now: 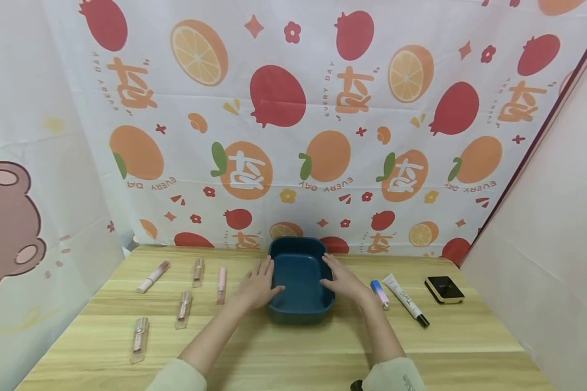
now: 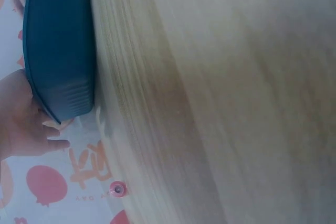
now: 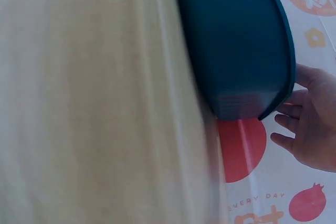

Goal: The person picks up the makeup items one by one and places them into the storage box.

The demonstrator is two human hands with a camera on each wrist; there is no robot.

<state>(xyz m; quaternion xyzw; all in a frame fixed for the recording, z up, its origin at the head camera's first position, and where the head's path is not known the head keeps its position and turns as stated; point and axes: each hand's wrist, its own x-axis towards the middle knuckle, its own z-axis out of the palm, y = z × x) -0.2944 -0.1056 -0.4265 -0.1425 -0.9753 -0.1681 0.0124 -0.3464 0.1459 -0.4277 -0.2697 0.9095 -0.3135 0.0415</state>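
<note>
One pale sheet (image 1: 17, 125) with a brown bear print hangs at the far left. Next to it stands the wooden table (image 1: 283, 361). A lipstick (image 1: 139, 340) with a clear base lies near its front left, then a white lip gloss (image 1: 153, 277) with a dusky pink end farther back. A second lipstick (image 1: 183, 310), a third lipstick (image 1: 198, 272) and a pink tube (image 1: 222, 285) follow.

The left hand (image 1: 257, 285) lies along the left wall of the dark blue bin (image 1: 300, 282), its fingers extended, its thumb reaching over the rim. The bin sits in the middle of the table, toward the back, before a fruit-print cloth (image 1: 283, 157). The right hand (image 1: 343, 279) touches the right rim, thumb over the edge, fingers loosely spread outside. Neither hand curls tightly round the bin.

Farther right lie a blue and pink stick (image 1: 379, 294), a white squeeze tube (image 1: 401, 296) with a black cap, slanting, and a square black compact (image 1: 444, 289).
</note>
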